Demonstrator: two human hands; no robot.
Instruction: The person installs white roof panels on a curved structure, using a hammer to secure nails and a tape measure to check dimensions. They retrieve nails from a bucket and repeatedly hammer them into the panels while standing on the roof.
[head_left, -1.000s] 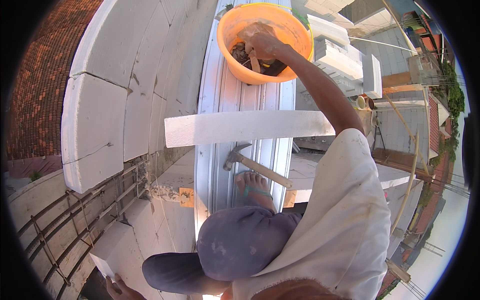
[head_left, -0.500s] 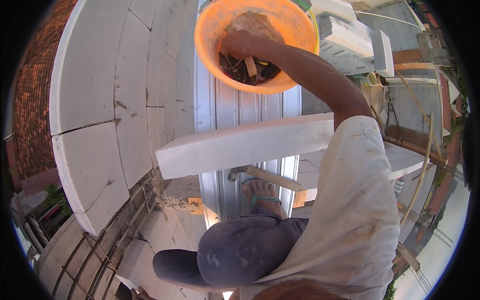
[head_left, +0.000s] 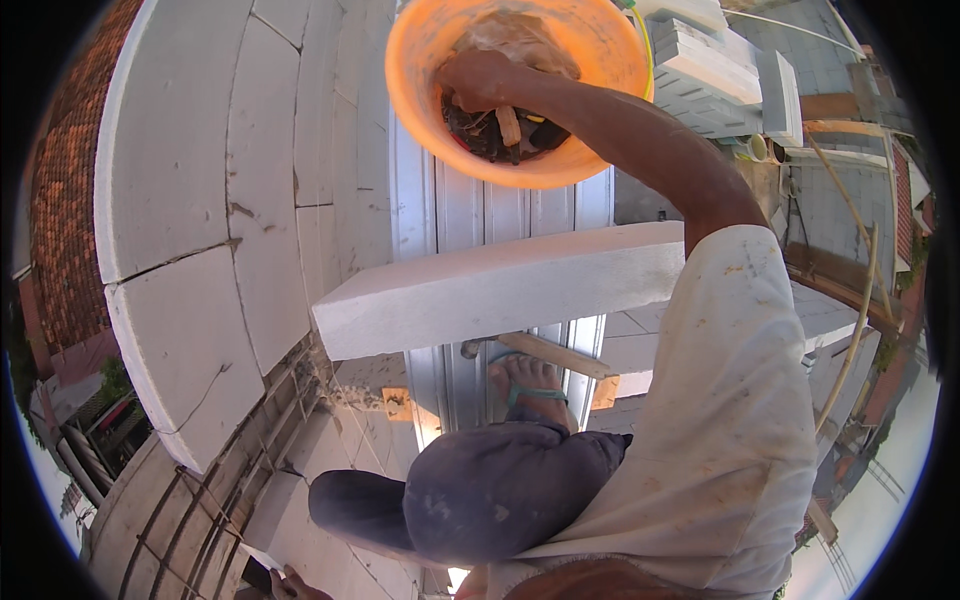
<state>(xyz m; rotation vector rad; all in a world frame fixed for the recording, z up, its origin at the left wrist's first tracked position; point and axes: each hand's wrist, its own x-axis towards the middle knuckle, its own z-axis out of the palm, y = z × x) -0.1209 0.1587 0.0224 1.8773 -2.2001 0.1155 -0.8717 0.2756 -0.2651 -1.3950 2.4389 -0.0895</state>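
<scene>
My right hand (head_left: 470,82) is down inside the orange bucket (head_left: 410,110) at the top, fingers curled among mixed dark items, a wooden handle (head_left: 508,127) and a crumpled bag (head_left: 515,40); what it grips is hidden. A long white block (head_left: 490,295) lies crosswise on a ribbed metal sheet (head_left: 460,215). Beneath that block, a hammer (head_left: 540,352) rests beside my sandalled foot (head_left: 530,385). My left hand (head_left: 290,585) shows only partly at the lower edge, fingers apart and slightly bent, near the edge of a pale block (head_left: 258,555).
A white block wall (head_left: 175,180) runs along the left, above rebar (head_left: 180,520), with a tiled roof (head_left: 65,240) beyond. At right are stacked blocks (head_left: 710,70), bamboo poles (head_left: 850,360) and an open drop to lower walls. Wooden boards (head_left: 398,403) lie under the metal sheet.
My right hand has moved leftward within the bucket and its fingers have gone down among the contents. The view has shifted, so the bucket sits farther left and the crosswise block appears lower.
</scene>
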